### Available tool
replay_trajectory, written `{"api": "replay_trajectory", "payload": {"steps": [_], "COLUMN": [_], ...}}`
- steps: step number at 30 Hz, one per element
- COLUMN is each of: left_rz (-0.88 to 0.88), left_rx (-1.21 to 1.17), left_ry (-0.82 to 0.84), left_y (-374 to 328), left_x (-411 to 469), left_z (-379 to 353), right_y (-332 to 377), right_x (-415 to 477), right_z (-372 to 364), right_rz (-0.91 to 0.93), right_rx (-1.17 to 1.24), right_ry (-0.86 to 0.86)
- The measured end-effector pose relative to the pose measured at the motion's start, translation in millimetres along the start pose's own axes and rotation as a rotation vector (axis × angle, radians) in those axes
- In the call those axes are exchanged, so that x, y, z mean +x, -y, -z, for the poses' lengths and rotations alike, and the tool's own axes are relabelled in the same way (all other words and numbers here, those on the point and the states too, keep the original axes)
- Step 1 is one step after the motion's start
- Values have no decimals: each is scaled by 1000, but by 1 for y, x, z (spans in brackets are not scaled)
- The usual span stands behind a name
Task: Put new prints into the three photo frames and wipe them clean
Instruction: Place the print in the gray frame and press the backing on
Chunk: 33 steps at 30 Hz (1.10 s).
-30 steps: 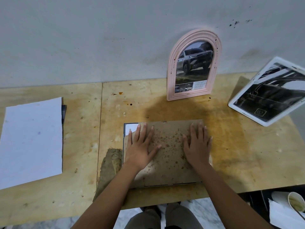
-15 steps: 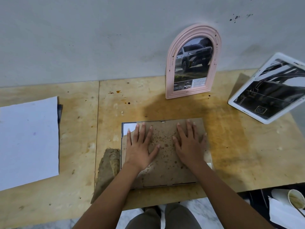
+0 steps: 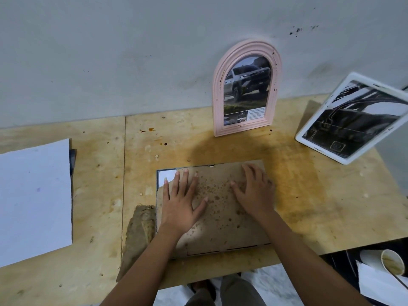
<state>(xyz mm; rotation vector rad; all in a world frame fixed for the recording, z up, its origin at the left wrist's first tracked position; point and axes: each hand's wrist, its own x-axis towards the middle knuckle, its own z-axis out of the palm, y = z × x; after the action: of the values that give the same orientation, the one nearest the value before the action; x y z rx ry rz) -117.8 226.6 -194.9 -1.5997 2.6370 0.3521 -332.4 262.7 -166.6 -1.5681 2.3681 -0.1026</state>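
Two bare hands lie on the brown, speckled backing board (image 3: 223, 219) of a dark frame (image 3: 157, 208) that lies face down on the wooden worktop (image 3: 309, 206). The left hand (image 3: 181, 204) is open, its fingers straight and spread, pressing on the board's left side. Just past its fingertips a pale corner (image 3: 164, 175) shows, not covered by the board. The right hand (image 3: 254, 191) is open too, fingers slightly bent, resting on the board's far right part.

A brown cloth (image 3: 141, 226) lies just left of the left wrist, and a white sheet of paper (image 3: 33, 202) lies well left of that hand. Beyond the right hand a pink arched frame (image 3: 218, 89) with a truck print stands against the wall. Further right of that hand a white frame (image 3: 309, 138) with a dark print stands tilted.
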Motion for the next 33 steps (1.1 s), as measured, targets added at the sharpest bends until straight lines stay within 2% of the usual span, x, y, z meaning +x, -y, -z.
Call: {"api": "replay_trajectory", "payload": {"steps": [3, 7, 10, 13, 16, 19, 24, 33], "left_rz": [46, 194, 383, 536, 491, 514, 554, 496], "left_rx": [-101, -306, -447, -536, -642, -738, -964, -732], "left_ry": [-56, -173, -288, -262, -191, -145, -163, -173], "left_y": [3, 4, 6, 23, 38, 48, 53, 40], "left_x": [-4, -24, -42, -52, -52, -45, -40, -39], "left_z": [4, 17, 28, 31, 30, 33, 33, 37], "right_y": [-9, 1, 25, 57, 81, 88, 88, 92], "right_x": [-7, -16, -23, -31, -34, -36, -38, -18], "right_z": [-5, -16, -24, -34, -46, -55, -59, -51], "right_rz": [-82, 14, 172, 436, 632, 628, 594, 646], "right_rx": [127, 179, 230, 292, 110, -36, -117, -112], "right_ry": [-57, -179, -183, -98, -42, 17, 72, 103]}}
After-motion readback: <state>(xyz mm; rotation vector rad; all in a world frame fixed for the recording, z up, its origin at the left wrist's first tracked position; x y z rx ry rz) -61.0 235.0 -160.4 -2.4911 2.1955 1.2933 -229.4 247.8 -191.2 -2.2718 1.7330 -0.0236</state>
